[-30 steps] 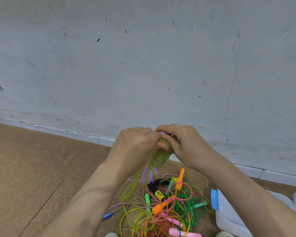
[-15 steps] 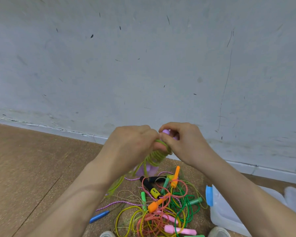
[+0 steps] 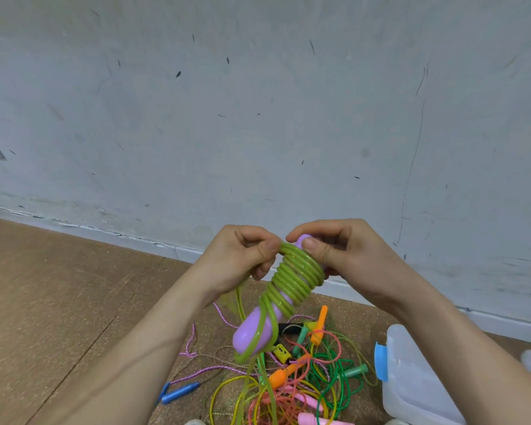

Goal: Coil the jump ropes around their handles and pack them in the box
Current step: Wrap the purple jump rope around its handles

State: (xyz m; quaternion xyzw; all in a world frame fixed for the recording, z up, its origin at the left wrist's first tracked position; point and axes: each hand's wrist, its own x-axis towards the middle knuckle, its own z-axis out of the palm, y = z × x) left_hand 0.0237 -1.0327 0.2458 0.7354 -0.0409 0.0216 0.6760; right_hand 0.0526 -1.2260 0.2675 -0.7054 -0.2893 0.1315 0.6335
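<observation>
Green rope (image 3: 298, 277) (tight coils) wraps purple handle (image 3: 252, 335); right hand (image 3: 353, 253) pinches it, left hand (image 3: 233, 259) apparently pinches rope.

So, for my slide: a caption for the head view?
The left hand and right hand coil green rope around a purple handle above tangled ropes.

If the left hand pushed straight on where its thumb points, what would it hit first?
The left hand has its thumb on the green rope coiled round the purple handle, so that coil comes first; the right hand sits just beyond, though depth is unclear.
</observation>
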